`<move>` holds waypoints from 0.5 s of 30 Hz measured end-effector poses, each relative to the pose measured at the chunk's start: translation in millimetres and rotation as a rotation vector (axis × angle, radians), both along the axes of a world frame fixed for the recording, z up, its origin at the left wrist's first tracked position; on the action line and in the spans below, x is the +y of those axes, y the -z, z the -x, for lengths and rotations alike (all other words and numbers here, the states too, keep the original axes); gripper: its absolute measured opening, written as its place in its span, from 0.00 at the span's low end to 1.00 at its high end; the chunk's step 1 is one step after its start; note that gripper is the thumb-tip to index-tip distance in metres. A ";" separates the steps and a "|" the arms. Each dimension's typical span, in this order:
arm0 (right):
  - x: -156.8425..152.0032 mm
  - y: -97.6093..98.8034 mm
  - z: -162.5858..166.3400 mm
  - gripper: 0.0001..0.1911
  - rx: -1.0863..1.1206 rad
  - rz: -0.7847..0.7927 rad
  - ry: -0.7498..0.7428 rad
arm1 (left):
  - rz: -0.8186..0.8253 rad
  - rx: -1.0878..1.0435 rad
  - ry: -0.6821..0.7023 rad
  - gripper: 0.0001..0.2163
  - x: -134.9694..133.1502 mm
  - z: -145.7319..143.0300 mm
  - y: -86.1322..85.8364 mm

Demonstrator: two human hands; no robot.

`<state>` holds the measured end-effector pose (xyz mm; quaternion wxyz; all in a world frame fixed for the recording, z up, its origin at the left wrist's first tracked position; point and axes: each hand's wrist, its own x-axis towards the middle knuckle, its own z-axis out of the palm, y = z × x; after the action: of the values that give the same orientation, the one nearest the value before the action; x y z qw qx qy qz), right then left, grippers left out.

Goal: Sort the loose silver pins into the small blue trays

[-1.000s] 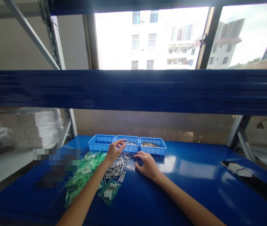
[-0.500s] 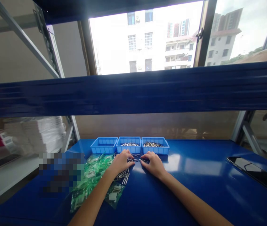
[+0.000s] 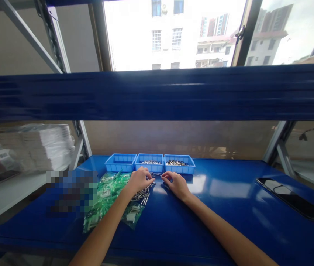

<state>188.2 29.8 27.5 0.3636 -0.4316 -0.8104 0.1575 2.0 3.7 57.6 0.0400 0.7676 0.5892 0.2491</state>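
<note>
My left hand (image 3: 140, 181) is over the right edge of a pile of thin metal pins (image 3: 145, 195), thumb and fingertips drawn close together. What lies between them is too small to make out. To its right, my right hand (image 3: 176, 184) pinches the end of a slim metal pin with thumb and forefinger. Just behind the hands stand three blue plastic bins: the left bin (image 3: 120, 168) shows no contents, the middle bin (image 3: 149, 168) holds silvery pins, the right bin (image 3: 179, 170) holds darker, brownish pins. Green clear plastic bags (image 3: 109, 195) with small parts lie beside my left forearm.
A smaller green bag (image 3: 133, 214) with pale pieces lies in front of the pile. On the right rests a black phone (image 3: 292, 199). A blue shelf beam (image 3: 157, 96) crosses above the blue tabletop (image 3: 223, 218). Wrapped white stacks (image 3: 43, 146) stand at the left.
The view has tilted down a little, so everything sits higher in the picture. My right hand's fingertips have closed together on a pin; my left hand stays by the pile.
</note>
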 end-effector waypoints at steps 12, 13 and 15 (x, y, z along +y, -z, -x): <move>-11.6 -10.7 14.7 0.16 0.640 0.280 -0.143 | 0.057 -0.423 0.126 0.18 3.3 -11.1 -3.0; -10.5 -12.4 14.1 0.17 0.720 0.354 -0.164 | 0.090 -0.439 0.151 0.18 2.7 -11.5 -3.3; -8.0 -15.9 12.0 0.18 0.839 0.468 -0.174 | 0.136 -0.470 0.200 0.17 2.0 -11.8 -4.1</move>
<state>176.3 21.8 43.4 0.5374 -0.3319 -0.5699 0.5256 13.8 5.7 61.7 0.2515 0.7387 0.5003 0.3752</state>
